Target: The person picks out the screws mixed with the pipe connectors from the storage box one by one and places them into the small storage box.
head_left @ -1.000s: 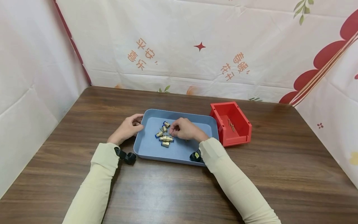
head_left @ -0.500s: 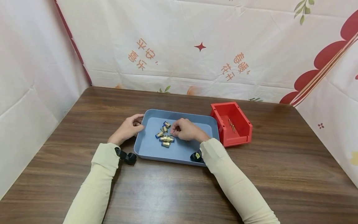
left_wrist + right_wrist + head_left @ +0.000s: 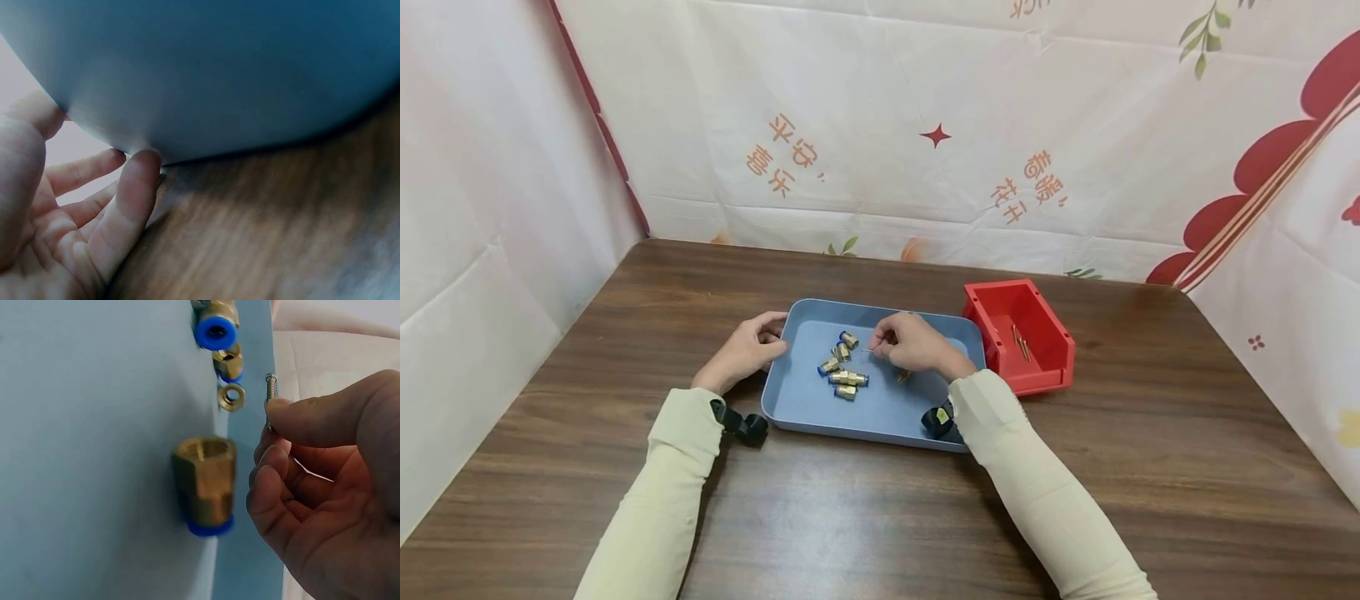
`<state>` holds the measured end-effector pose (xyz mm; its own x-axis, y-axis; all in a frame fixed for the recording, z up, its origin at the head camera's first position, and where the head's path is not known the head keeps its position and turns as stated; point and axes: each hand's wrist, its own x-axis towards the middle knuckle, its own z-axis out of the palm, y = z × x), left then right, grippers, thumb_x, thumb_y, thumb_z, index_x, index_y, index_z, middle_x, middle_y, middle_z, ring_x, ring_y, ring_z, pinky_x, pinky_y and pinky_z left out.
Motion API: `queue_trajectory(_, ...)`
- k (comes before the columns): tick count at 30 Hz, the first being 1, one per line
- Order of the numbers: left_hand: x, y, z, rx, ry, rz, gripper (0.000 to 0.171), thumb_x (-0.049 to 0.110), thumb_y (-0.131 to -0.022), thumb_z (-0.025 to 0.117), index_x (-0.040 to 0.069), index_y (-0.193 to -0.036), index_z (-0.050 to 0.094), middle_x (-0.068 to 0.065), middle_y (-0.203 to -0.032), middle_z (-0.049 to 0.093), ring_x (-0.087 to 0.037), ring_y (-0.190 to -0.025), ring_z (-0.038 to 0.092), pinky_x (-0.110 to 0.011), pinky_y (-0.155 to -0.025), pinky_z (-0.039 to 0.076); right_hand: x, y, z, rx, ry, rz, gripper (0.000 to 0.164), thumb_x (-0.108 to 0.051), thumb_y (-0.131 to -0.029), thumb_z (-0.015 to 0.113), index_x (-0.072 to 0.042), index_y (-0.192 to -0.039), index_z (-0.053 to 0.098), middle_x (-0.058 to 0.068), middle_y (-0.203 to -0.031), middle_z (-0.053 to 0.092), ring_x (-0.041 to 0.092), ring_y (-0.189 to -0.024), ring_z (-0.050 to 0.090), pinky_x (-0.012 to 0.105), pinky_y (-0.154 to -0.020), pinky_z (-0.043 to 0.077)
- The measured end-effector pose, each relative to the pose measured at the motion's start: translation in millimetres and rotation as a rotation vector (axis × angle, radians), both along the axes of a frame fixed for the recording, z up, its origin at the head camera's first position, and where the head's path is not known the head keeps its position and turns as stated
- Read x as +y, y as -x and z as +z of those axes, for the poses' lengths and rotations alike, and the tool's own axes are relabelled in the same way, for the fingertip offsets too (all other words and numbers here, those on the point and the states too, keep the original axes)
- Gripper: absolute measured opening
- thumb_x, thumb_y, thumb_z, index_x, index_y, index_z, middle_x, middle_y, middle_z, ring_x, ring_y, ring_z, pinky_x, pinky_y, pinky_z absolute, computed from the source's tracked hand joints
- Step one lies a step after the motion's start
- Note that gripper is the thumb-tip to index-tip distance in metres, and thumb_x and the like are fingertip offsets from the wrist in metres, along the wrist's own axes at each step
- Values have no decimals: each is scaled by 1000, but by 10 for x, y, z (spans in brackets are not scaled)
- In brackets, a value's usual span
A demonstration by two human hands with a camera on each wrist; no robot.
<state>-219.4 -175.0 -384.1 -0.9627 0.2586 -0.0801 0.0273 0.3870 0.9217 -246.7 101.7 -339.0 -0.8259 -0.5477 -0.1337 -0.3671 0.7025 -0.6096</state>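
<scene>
In the head view my left hand [image 3: 741,354] holds the left edge of a shallow blue tray [image 3: 797,418]. The left wrist view shows its thumb [image 3: 136,187] and fingers against the tray's wall [image 3: 206,119]. Over the tray, my right hand [image 3: 913,342] pinches a small silvery screw [image 3: 270,386] between thumb and fingertips, its ridged shank pointing out. Left of this hand lie several brass push-in fittings [image 3: 847,378] with blue collars. One fitting [image 3: 207,478] appears large in the right wrist view, and a brass nut [image 3: 232,397] shows beyond it.
A red bin [image 3: 1060,358] with a few thin brass-coloured screws [image 3: 1021,342] stands against the tray's right side. The dark wooden table [image 3: 835,517] carries both. A patterned white cloth [image 3: 865,108] hangs behind.
My right hand has moved slightly right, away from the fittings, with the screw now visible at its fingertips. The left hand stays at the tray's edge. The head view has tilted up a little.
</scene>
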Motion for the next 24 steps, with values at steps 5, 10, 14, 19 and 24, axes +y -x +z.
queue_trajectory(5,-5,9,-5,-3,8,1,57,9,-90,52,2,-145,36,-21,-117,50,-20,-90,49,-28,-64,49,75,-8,84,11,-16,-26,14,-5,-90,57,-3,-95,70,7,-86,63,19,-72,52,25,-62,46)
queue_trajectory(10,-10,10,-8,-8,5,4,57,9,-90,52,3,-145,36,-20,-116,49,-20,-91,49,-28,-64,49,140,-28,155,22,-32,-46,15,-7,-90,57,-2,-97,70,7,-85,63,19,-75,53,26,-66,46)
queue_trajectory(14,-11,3,-6,-12,7,8,57,9,-90,52,3,-145,36,-19,-116,49,-20,-91,49,-28,-64,49,194,-41,170,30,-38,-49,14,-8,-90,59,-2,-97,70,7,-85,63,19,-76,53,26,-67,46)
queue_trajectory(19,-4,-1,-4,-11,10,1,58,10,-91,52,3,-145,35,-20,-117,50,-20,-90,50,-29,-63,50,264,-47,191,37,-48,-66,14,-9,-89,61,-2,-97,70,7,-86,64,20,-77,54,26,-68,47)
queue_trajectory(24,-4,-7,8,-1,10,-4,58,9,-90,52,3,-145,36,-21,-117,51,-19,-89,51,-29,-63,50,334,-66,264,47,-52,-90,16,-10,-89,62,-1,-100,69,8,-88,64,21,-79,54,27,-70,47)
